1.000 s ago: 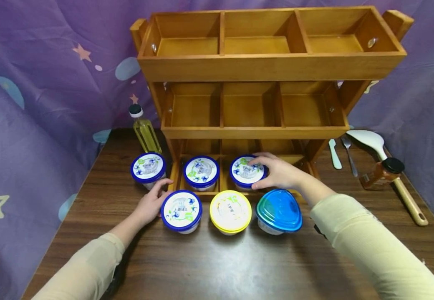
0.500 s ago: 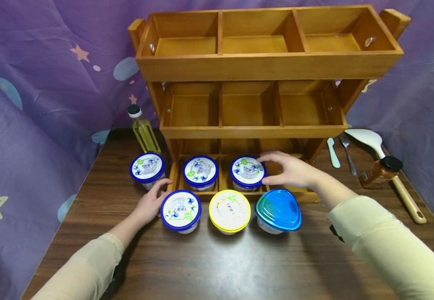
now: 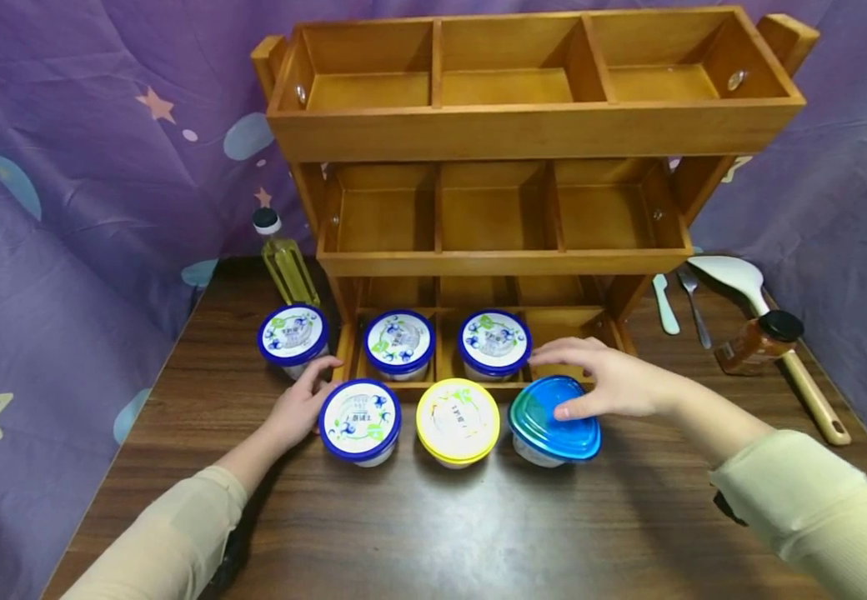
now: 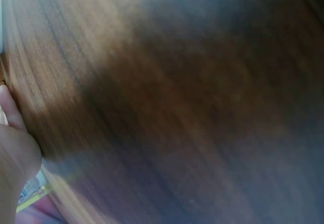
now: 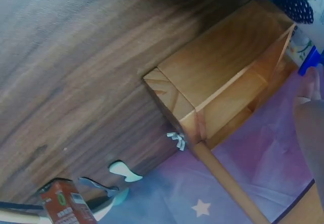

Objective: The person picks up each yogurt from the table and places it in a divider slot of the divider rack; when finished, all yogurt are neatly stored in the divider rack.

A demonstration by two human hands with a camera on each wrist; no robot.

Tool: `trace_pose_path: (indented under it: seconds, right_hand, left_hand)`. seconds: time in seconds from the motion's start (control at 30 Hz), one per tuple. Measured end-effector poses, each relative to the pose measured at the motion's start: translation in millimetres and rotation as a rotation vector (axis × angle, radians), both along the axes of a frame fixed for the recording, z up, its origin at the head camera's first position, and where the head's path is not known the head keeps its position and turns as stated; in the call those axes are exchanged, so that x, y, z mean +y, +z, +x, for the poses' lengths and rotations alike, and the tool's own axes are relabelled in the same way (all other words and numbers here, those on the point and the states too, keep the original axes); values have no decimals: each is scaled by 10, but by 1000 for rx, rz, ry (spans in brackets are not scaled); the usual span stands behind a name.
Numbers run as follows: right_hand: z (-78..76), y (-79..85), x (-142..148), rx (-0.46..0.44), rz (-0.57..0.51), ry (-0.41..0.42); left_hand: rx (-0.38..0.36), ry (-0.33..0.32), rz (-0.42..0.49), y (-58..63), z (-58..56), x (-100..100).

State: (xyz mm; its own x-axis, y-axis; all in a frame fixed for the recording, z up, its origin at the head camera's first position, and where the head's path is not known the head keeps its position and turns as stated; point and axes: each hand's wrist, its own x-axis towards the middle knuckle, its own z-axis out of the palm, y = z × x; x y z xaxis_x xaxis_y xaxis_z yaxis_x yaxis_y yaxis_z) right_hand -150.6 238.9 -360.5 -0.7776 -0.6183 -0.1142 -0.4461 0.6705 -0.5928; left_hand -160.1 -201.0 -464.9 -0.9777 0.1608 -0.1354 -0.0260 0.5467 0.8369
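Observation:
In the head view, my right hand (image 3: 613,379) hovers over a tub with a teal-blue rounded-triangle lid (image 3: 546,437), its fingers spread and holding nothing. Just left of those fingertips, a blue-rimmed tub (image 3: 494,342) sits in the middle compartment of the rack's lowest tier. Another blue-rimmed tub (image 3: 399,342) stands in the left compartment. My left hand (image 3: 294,412) rests on the table beside the front blue-rimmed tub (image 3: 360,419), its fingers loosely bent. Between the front tubs is a yellow-lidded tub (image 3: 458,421). The left wrist view shows mostly blurred tabletop.
A three-tier wooden rack (image 3: 531,132) stands at the back. Left of it are an oil bottle (image 3: 287,262) and a blue-rimmed tub (image 3: 293,332). To the right lie a pale green knife (image 3: 665,305), a fork (image 3: 694,308), a white ladle (image 3: 737,275) and a dark-capped jar (image 3: 759,343).
My right hand has let go of the blue-rimmed tub in the middle compartment and moved right and nearer, over the teal-blue lid. The left hand has stayed in place.

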Motion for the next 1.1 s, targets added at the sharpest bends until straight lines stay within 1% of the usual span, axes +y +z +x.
trace_pose_path:
  seconds: [0.17,0.3,0.53,0.73,0.9,1.0,1.1]
  right_hand:
    - [136,-26,61,2,-2,37]
    - [202,-35,91,17,-17,58]
    - [264,-5,108,28,-25,63]
    - [308,0,119,37,-14,96]
    - [347,-12,120,21,-25,118]
    - [368,-28,119,33,-23,124]
    - [385,-33,125,69,-16,118]
  left_hand:
    - [11,-4,-4,4,2,0]
    - [26,-7,-2,0,1,-2]
    - [15,8,5,5,-1,5]
    - [4,23,-16,25,-5,17]
    - [8,27,-17,18,-4,22]
    - [5,23,-18,14,-2,21]
    - [-3,26,-17,15,-1,25]
